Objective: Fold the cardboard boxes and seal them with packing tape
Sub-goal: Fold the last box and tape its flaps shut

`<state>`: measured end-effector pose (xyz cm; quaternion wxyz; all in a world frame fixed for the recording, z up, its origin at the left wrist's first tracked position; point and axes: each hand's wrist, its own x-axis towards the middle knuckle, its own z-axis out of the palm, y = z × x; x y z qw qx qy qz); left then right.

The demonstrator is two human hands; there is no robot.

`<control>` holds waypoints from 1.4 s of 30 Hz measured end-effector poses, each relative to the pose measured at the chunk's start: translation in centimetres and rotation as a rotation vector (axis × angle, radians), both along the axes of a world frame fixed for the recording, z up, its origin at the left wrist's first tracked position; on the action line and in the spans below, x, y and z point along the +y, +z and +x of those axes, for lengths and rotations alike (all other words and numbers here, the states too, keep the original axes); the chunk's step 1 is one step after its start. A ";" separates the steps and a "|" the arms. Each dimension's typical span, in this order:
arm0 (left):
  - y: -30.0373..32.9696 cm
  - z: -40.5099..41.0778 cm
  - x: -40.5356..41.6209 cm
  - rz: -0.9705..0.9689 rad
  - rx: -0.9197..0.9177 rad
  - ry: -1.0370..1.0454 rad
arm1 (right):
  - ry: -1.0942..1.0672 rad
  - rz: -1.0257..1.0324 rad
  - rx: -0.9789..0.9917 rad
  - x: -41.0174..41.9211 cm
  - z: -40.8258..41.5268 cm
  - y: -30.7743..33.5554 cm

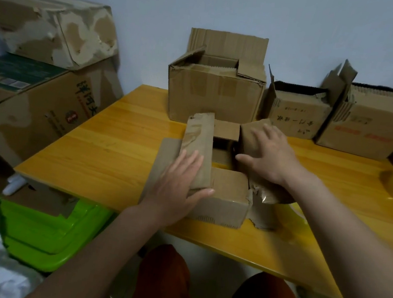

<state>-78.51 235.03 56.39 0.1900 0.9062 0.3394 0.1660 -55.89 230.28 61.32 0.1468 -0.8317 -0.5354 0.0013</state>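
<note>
room: pale blue wall behind a yellow wooden table (108, 144), seen from your head camera, the only view; your knees show below its near edge.
box in hand: small cardboard box (221, 200) sits on the table near you, top open, with a dark gap between its flaps.
left hand: your left hand (179, 183) lies flat on the left flap (198, 146), fingers straight and together, thumb along the near flap (228, 183); it presses, it does not pinch.
right hand: your right hand (270, 154) rests on the right flap (252, 137), fingers spread wide, thumb pointing in toward the gap.
far flap: a short far flap (226, 130) is partly folded in at the far end.
step: by my reading you are closing the top flaps; the long flaps have not met, so folding is about half done and sealing has not begun.
next move: push both long flaps inward and down until their edges touch, hold one palm over the seam, then you need tape.
tape: a blurred clear shape at the far right edge may be a roll; cannot tell.
other boxes: three open boxes (215, 95) stand along the far side of the table, unsealed; worn cartons (39, 108) are stacked to the left, beside a green bin (48, 230).
</note>
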 end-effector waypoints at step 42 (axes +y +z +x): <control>1.3 -1.5 2.9 0.296 0.501 -0.187 | 0.156 0.032 0.549 -0.4 -1.2 -2.0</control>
